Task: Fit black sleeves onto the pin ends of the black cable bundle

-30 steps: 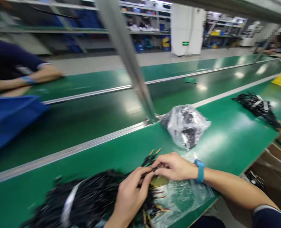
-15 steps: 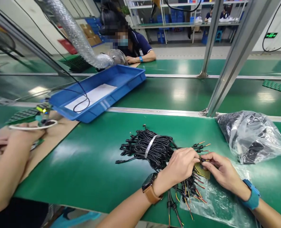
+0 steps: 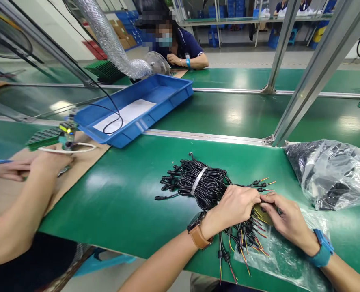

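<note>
Both hands (image 3: 260, 205) pinch 1 wire (image 3: 266, 190) pointing right.

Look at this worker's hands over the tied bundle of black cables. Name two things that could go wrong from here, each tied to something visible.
1. The left hand and right hand pinch at thin wire ends beside the cable bundle; loose colored leads spread toward the table edge and might snag or slip off.
2. The clear plastic sheet under the leads overhangs that edge, so it may slide and drag wires with it.
</note>
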Motion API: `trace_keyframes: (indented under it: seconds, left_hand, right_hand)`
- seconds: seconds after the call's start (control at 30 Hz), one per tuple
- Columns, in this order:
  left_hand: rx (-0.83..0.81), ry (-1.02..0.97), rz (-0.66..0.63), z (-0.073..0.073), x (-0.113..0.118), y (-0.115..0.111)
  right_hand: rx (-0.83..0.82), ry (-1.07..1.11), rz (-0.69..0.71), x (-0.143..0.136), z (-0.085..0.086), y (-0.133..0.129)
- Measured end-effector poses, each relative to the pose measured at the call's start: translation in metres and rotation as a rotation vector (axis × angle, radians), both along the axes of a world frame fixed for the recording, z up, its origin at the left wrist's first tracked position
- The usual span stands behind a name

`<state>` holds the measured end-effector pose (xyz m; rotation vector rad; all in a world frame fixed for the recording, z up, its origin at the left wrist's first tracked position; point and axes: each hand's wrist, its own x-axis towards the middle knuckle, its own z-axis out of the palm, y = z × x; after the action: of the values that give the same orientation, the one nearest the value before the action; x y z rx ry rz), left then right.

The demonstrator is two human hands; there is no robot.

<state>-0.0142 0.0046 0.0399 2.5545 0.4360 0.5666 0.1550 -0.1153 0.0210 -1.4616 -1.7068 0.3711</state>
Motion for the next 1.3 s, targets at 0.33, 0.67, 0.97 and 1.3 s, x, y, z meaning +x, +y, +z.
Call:
trace_keyframes:
  seconds: [0.33, 0.67, 0.97, 1.3]
  left_hand:
    - [-0.134, -0.128, 0.0, -0.004, 0.001, 0.003]
    - [-0.185, -0.077, -0.003, -0.005, 0.0, 0.004]
    - [-0.226, -0.021, -0.007, 0.005, -0.002, 0.007]
    - [-0.233, 0.013, -0.006, 0.002, -0.002, 0.004]
  right_hand:
    - [0.024, 0.018, -0.023, -0.001, 0.001, 0.001]
    - [0.061, 0.023, -0.002, -0.011, -0.005, 0.005]
    - [-0.016, 0.118, -0.016, -0.003, 0.002, 0.003]
    - [-0.047, 0.13, 0.039, -0.008, -0.002, 0.008]
